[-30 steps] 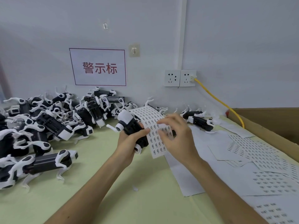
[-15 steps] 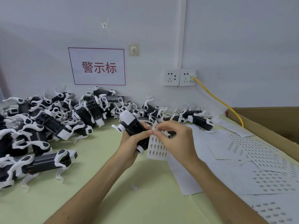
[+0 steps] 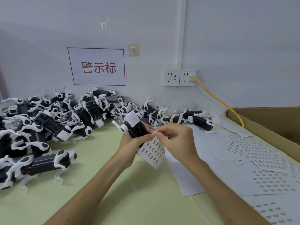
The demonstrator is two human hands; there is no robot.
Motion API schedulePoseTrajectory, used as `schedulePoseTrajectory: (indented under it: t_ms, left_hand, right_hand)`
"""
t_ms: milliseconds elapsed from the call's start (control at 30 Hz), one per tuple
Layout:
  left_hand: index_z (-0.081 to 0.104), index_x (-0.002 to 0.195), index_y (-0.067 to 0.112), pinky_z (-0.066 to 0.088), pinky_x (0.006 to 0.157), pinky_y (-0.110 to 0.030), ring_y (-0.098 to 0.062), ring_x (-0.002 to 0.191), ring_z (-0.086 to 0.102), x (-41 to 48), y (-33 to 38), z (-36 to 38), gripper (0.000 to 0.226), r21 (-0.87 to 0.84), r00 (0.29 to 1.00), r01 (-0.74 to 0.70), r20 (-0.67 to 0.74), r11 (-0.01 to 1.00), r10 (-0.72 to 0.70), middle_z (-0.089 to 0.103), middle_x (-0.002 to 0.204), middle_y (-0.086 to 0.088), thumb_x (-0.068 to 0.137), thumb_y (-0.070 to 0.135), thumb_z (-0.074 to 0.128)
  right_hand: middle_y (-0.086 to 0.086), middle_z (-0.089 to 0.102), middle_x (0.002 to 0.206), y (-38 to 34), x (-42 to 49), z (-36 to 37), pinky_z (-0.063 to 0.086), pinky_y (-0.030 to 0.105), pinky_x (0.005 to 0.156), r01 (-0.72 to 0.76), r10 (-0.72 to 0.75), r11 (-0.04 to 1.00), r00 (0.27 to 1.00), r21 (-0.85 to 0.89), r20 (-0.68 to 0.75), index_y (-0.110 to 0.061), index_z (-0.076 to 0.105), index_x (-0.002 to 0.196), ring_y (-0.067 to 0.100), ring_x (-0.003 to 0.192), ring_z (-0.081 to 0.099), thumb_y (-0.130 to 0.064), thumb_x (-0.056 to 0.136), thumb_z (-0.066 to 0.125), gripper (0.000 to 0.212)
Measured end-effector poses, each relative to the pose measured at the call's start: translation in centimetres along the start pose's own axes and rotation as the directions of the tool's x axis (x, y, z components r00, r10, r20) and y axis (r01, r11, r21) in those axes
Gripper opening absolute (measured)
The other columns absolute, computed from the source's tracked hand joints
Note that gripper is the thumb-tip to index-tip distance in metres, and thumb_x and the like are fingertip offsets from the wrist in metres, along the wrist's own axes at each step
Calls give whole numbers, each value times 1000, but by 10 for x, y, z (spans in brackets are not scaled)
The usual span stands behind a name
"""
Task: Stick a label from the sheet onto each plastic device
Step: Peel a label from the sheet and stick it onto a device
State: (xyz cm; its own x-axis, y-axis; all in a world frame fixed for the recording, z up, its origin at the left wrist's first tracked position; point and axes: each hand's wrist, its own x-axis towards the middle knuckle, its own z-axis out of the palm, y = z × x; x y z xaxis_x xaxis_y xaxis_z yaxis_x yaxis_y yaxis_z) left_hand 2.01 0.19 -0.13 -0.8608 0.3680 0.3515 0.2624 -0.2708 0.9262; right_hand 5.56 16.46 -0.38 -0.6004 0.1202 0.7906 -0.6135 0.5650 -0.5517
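Observation:
My left hand [image 3: 129,143] grips a black-and-white plastic device [image 3: 134,125] above the green table, its white end pointing up and away. A small label sheet [image 3: 153,151] hangs below that hand, held against the device by the left fingers. My right hand [image 3: 177,140] pinches at the sheet's top edge, thumb and forefinger meeting right beside the left thumb. Whether a label is between the fingertips is too small to tell.
A big heap of the same devices [image 3: 53,120] covers the table's left and back. More label sheets and backing papers [image 3: 253,161] lie spread on the right. A cardboard box [image 3: 276,125] stands at the right edge, with a yellow cable [image 3: 217,101] running from the wall sockets.
The label sheet has dropped from upright behind the device to hanging under my left hand. My right hand moved from the sheet's face to pinching its top edge.

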Motion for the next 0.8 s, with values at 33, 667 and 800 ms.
schedulePoseTrajectory:
  t_ms: [33, 667, 800]
  left_hand:
    - [68, 73, 22, 48, 77, -37, -22, 83, 67, 0, 0, 0, 16, 10, 1000, 0, -13, 1000, 0, 72, 92, -4, 69, 8, 73]
    - [55, 82, 17, 49, 59, -25, -15, 73, 68, 2, -1, 0, 25, -22, 998, 33, -56, 999, -34, 74, 86, 2, 66, 8, 72]
    - [54, 85, 16, 49, 59, -23, -12, 70, 67, 1, 0, -1, 28, -29, 997, 37, -72, 999, -39, 73, 80, 6, 79, -4, 72]
  right_hand:
    - [-8, 71, 72, 0, 0, 0, 54, 23, 65, -24, 24, 1000, 1000, 14, 9, -17, 79, 79, 7, 68, 67, -10, 79, 79, 7]
    - [-13, 74, 81, -2, 5, -6, 55, 22, 71, -185, 178, 981, 978, 58, 111, -25, 76, 84, 8, 78, 71, -11, 84, 77, 14]
    - [-14, 75, 83, -7, 5, -5, 51, 14, 71, -187, 178, 980, 976, 64, 127, -34, 74, 86, 4, 81, 70, -12, 81, 81, 24]
